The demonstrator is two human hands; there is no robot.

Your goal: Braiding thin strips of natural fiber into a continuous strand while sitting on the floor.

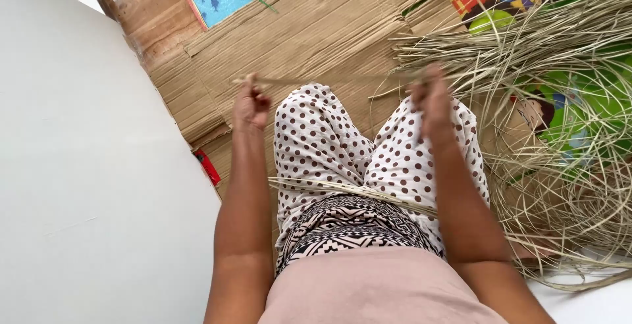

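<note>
Two hands hold one thin dry strip [329, 79] stretched level above the knees: the left hand [251, 105] is closed in a fist around its near end, and the right hand [431, 100] pinches the other end, fingers drawn tight, though blur there makes the exact grip hard to read. Between the fists the strip looks taut and pale, and it crosses just above the spotted trousers [329, 146]. A small bundle of like strips [349, 191] lies across the lap, and a large loose heap of strands [559, 100] spreads over the bright play mat [579, 110] to the right, on top of flattened cardboard [316, 28]. The likely trouble is the strip snapping or splitting along its length if the pull is uneven, since it seems brittle and narrow. It could also slip out of the right pinch, or snag on the heap beside that hand and drag other strands loose. The lap bundle may slide off if the knees shift
</note>
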